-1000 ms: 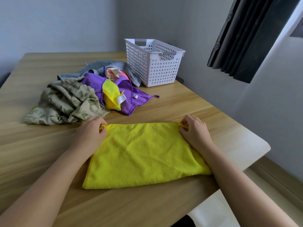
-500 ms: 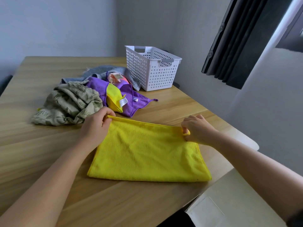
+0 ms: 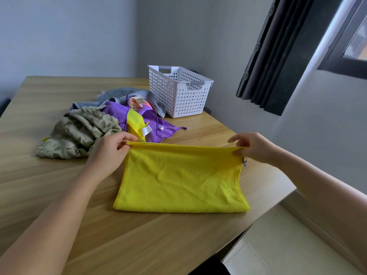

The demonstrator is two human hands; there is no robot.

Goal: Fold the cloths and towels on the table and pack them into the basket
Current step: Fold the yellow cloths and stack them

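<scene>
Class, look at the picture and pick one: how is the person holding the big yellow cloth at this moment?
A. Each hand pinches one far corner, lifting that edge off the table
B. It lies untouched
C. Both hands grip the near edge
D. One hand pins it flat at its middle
A: the left hand and right hand each pinch a far corner of the yellow cloth, whose far edge is raised while its near edge rests on the table.

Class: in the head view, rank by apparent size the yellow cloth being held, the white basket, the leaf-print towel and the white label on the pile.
1. yellow cloth, nearest the camera
2-3. white basket and leaf-print towel: look alike, unranked
4. white label
</scene>
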